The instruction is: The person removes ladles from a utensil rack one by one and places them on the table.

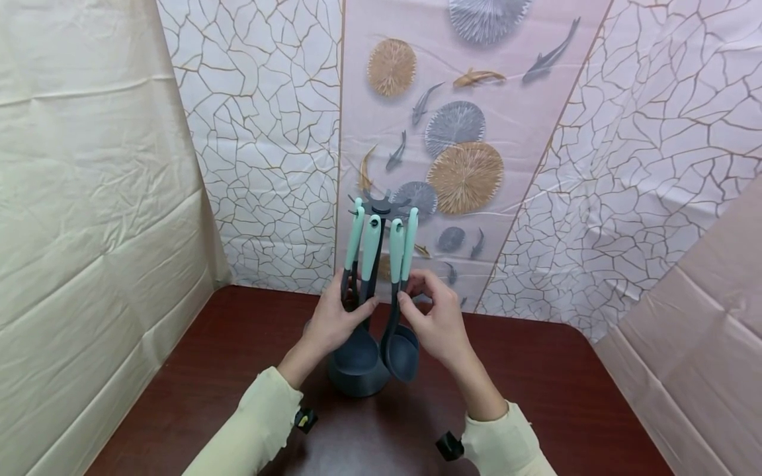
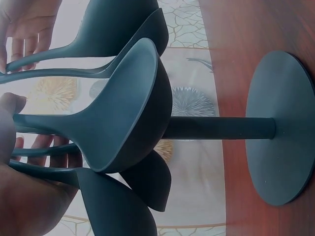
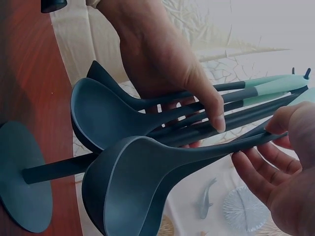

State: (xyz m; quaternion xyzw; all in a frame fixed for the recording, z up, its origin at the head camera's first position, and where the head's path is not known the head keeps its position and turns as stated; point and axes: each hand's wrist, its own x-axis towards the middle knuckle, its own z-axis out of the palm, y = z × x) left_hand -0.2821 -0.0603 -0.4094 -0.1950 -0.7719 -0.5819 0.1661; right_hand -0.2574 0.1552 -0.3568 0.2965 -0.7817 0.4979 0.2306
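Note:
Dark kitchen utensils with mint-green handles hang round an upright stand, whose hooked top rises behind them. My left hand is wrapped about several utensil shafts on the left side, its thumb across a ladle whose bowl faces forward. Broad dark heads of other utensils hang beside that ladle. On the right side, my right hand pinches the shafts of a second ladle and a dark utensil close behind it, thumb in front and fingers behind. The hands partly hide the shafts.
The stand's post goes down to a round dark base on the reddish-brown table. A patterned cloth hangs behind the table, with plain pale cloths at the sides.

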